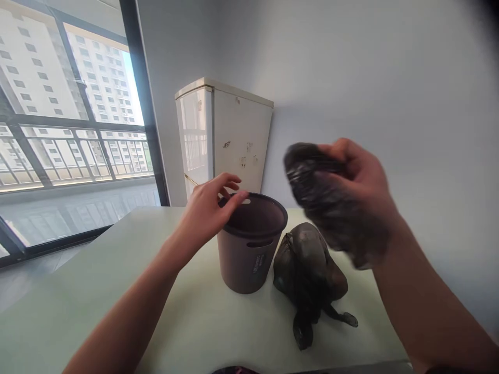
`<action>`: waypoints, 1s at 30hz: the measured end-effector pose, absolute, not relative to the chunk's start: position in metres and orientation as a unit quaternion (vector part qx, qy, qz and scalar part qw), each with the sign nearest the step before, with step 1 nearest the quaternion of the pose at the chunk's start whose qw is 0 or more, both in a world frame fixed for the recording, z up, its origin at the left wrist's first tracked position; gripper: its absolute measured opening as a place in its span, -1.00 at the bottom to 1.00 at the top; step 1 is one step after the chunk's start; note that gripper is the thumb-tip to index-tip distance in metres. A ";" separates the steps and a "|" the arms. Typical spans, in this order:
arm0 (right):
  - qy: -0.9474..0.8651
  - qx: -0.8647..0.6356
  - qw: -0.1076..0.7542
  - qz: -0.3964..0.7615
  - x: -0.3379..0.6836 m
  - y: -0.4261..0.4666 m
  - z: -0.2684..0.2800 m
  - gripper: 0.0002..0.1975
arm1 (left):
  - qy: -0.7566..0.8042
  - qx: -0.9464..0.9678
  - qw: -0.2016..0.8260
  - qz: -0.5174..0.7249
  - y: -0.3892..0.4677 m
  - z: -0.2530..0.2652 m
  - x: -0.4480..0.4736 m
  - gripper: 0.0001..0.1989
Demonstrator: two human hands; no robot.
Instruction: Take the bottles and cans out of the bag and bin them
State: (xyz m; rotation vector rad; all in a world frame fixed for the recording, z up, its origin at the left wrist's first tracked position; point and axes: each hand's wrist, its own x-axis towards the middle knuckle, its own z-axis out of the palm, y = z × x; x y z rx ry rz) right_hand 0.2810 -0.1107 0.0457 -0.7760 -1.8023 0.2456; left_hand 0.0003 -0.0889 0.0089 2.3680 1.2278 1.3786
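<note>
A brownish-purple trash bin (246, 265) stands upright on the table, its mouth facing up and its inside partly in view. Over the left side of its rim is my left hand (212, 202), fingers curved and apart from the thumb, holding nothing; whether it touches the rim I cannot tell. My right hand (362, 179) is raised to the right of the bin, closed around a crumpled black plastic bag (312, 176) that hangs down and is blurred by motion. Beneath it, a filled, tied black garbage bag (307, 265) rests on the table beside the bin.
The pale green table (187, 322) extends to a white cabinet-like appliance (241, 135) with worn marks. On the left is a dark-framed glass window (78, 124); a grey wall (370, 78) rises behind on the right. A dark object (236, 370) is cut off at the bottom edge.
</note>
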 end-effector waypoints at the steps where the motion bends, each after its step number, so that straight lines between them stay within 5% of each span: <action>1: -0.779 -0.276 0.544 0.148 0.263 -0.109 0.050 -0.74 | 0.368 0.802 0.115 0.455 -0.094 0.011 0.003 -0.58; 3: -0.807 -0.213 0.510 0.206 0.231 -0.106 0.058 -0.72 | 0.312 0.819 0.185 0.445 -0.102 0.012 0.006 -0.46; 5: -0.829 -0.192 0.474 0.227 0.211 -0.103 0.065 -0.74 | 0.313 0.807 0.191 0.463 -0.106 0.012 0.007 -0.57; 7: -0.834 -0.196 0.463 0.227 0.208 -0.102 0.065 -0.76 | 0.353 0.778 0.142 0.500 -0.104 0.012 0.004 -0.74; 12: -0.755 -0.323 0.556 0.131 0.245 -0.111 0.010 -0.56 | 0.425 0.702 0.006 0.572 -0.097 0.023 -0.015 -0.76; 14: -0.745 -0.458 0.484 0.027 0.258 -0.118 -0.035 -0.69 | 0.440 0.682 -0.016 0.584 -0.096 0.028 -0.025 -0.75; 20: -0.650 -0.605 0.431 -0.161 0.271 -0.141 -0.147 -0.40 | 0.469 0.628 -0.075 0.617 -0.094 0.037 -0.050 -0.76; 25: -0.711 -0.638 0.217 -0.202 0.285 -0.132 -0.182 -0.50 | 0.471 0.622 -0.060 0.622 -0.091 0.037 -0.054 -0.76; 30: -0.674 -0.699 0.126 -0.206 0.321 -0.106 -0.186 -0.61 | 0.478 0.642 -0.060 0.596 -0.090 0.038 -0.050 -0.74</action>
